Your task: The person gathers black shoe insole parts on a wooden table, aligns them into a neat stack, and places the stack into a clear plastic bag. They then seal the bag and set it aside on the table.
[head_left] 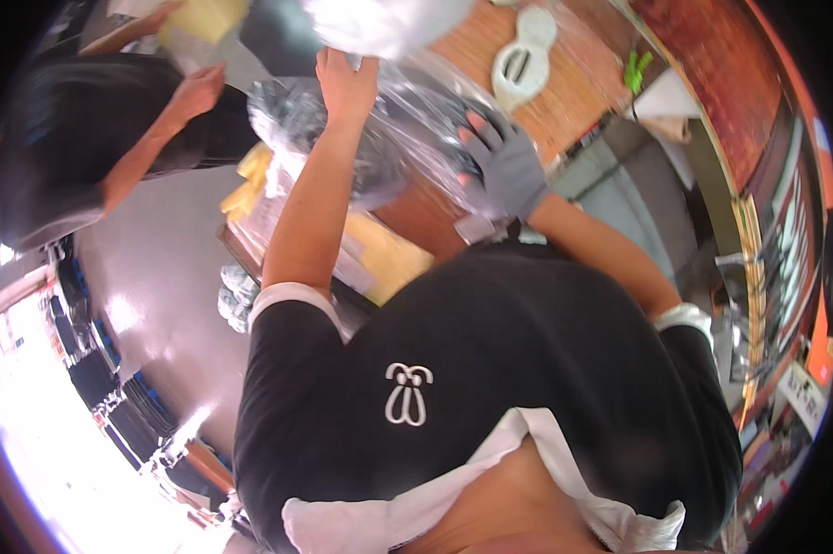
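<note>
A large clear plastic bag (412,120) lies across the wooden table in front of me, with dark grey contents showing through it. At its far edge my left hand (347,85) is bare and closed on the plastic, its fingertips partly hidden beside a bright white, glaring bundle (384,23). My right hand (507,168) wears a grey glove with bare fingertips. Its fingers are spread over the right side of the bag, touching the plastic. Whether the white bundle is part of the same bag I cannot tell.
A white plastic tool with a slotted handle (522,65) lies on the wooden table (578,102). Yellow packets (389,258) sit near my left forearm. A bright green item (636,70) is at the far right. Another person (84,138) works on the left, handling yellowish paper (204,18).
</note>
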`<state>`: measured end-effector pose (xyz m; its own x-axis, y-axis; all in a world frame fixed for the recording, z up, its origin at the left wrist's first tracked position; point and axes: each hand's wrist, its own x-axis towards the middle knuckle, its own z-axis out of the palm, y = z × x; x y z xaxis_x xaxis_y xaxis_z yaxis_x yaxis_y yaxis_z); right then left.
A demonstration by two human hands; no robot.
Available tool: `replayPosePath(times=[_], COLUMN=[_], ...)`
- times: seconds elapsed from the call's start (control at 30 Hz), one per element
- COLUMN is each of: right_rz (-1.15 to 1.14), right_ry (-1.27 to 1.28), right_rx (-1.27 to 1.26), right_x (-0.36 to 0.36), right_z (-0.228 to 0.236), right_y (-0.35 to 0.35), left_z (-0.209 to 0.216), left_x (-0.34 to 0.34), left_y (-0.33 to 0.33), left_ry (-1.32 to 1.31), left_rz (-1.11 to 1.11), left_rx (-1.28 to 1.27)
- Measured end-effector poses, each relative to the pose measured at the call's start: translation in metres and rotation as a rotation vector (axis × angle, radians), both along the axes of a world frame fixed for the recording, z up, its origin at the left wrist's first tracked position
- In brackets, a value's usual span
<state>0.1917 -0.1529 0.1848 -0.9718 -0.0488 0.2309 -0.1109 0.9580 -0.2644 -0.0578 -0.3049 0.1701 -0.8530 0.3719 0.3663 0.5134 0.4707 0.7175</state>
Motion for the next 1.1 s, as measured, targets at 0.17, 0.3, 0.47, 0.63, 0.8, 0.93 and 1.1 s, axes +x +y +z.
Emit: replayPosePath(times=[0.17,0.3,0.47,0.63,0.8,0.93,1.1], right_rz=[0.000,-0.103,-0.277,-0.307,-0.276,-0.249,-0.244], right_ry=[0.091,0.186,0.057,0.102,0.090,0.131,0.029], right_rx=[-0.055,-0.293,-0.407,-0.449,-0.434,-0.359,-0.394], right_x=[-0.001,0.021,0.062,0.069,0.068,0.079,0.082], right_z=[0.009,0.013,0.002,-0.003,0.010,0.012,0.016], right_y=[0.001,0.007,0.015,0.015,0.021,0.018,0.015], left_z=[-0.002,-0.017,-0.023,-0.018,-0.018,-0.017,-0.013], left_x=[0.065,0.056,0.055,0.054,0.054,0.056,0.059], left_y=[0.021,0.020,0.019,0.019,0.018,0.018,0.018], left_ry=[-0.020,0.070,0.120,0.075,0.043,0.039,0.042], left_rz=[0.044,0.052,0.049,0.050,0.042,0.047,0.058], left_rx=[-0.406,-0.452,-0.471,-0.494,-0.520,-0.518,-0.547])
